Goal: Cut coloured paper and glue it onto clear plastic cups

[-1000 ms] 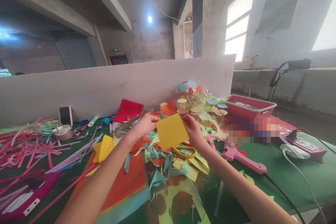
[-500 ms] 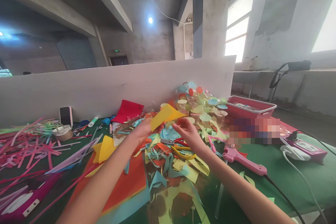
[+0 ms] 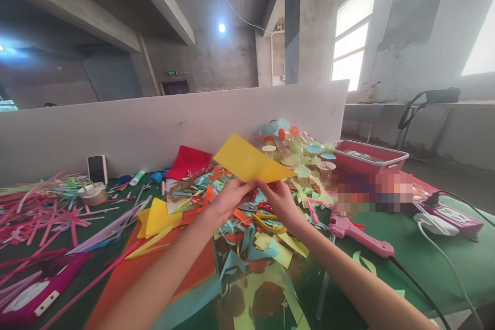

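Observation:
A flat piece of yellow paper (image 3: pixel 253 161) is held up over the scrap pile, tilted, with its broad face towards me. My left hand (image 3: pixel 234 198) pinches its lower edge. Close beside it, my right hand (image 3: pixel 276 197) grips the same edge, the two hands almost touching. Beneath them lie yellow-handled scissors (image 3: pixel 268 224), partly buried in cut paper scraps (image 3: pixel 232 265). Sheets of orange paper (image 3: pixel 193 263) are stacked under my left forearm, with folded yellow paper (image 3: pixel 159 218) on top.
A pink glue gun (image 3: pixel 361 237) lies right, its cord running to the front. Behind it stand a red basket (image 3: pixel 371 165) and a power strip (image 3: pixel 458 219). Pink strips (image 3: pixel 50 211), a phone (image 3: pixel 97 170) and a tub (image 3: pixel 93 194) are left. A white panel (image 3: pixel 127 131) closes the back.
The yellow paper has turned and now shows a wider, flatter face. My hands have come together along its lower edge, the right one now gripping it.

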Demonstrator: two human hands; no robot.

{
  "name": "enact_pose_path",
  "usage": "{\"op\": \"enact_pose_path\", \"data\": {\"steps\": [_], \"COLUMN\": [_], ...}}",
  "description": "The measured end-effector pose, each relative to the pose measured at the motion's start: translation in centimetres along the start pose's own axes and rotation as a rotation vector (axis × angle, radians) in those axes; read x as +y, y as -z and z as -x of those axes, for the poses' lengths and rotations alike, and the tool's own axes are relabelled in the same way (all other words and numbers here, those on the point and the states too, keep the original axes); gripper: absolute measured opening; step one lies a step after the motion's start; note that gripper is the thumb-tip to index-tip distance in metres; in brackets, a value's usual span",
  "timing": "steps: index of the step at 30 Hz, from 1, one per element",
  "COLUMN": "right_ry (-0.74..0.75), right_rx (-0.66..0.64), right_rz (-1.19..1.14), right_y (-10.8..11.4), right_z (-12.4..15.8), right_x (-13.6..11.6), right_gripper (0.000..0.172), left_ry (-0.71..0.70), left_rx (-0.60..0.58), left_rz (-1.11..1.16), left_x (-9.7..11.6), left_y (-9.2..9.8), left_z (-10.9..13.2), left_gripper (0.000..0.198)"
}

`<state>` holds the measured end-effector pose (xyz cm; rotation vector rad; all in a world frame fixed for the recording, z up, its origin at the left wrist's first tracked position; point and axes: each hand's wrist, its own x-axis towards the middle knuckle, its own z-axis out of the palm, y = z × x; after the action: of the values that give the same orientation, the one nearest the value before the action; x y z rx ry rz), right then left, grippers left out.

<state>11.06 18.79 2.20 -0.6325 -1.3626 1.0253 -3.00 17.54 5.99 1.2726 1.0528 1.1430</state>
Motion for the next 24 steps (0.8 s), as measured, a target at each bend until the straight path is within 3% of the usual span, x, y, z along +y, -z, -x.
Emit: {"op": "enact_pose_path", "data": {"steps": [7,15,24], "right_ry": [-0.053,-0.005,0.032], "right_rx": [0.064,0.199,0.208], "right_rz": [0.057,0.261,0.339], "right_y": [0.2,2.3,2.5], "right_z": [0.0,-1.2,-1.1], "right_x": [-1.1,-0.6,-0.8], "right_gripper": [0.052,0.048,0.051], "left_ry": [-0.028,-0.064,-0.115], "left_rx": [0.041,0.082,0.099], "left_rz": [-0.031,-0.096,-0.186], "left_x": [0.3,-0.1,-0.3], "left_y": [-0.1,2.1,3.3], "left_z": [0.3,-1.2,-1.9], "left_gripper": [0.044,0.043,0.043]}}
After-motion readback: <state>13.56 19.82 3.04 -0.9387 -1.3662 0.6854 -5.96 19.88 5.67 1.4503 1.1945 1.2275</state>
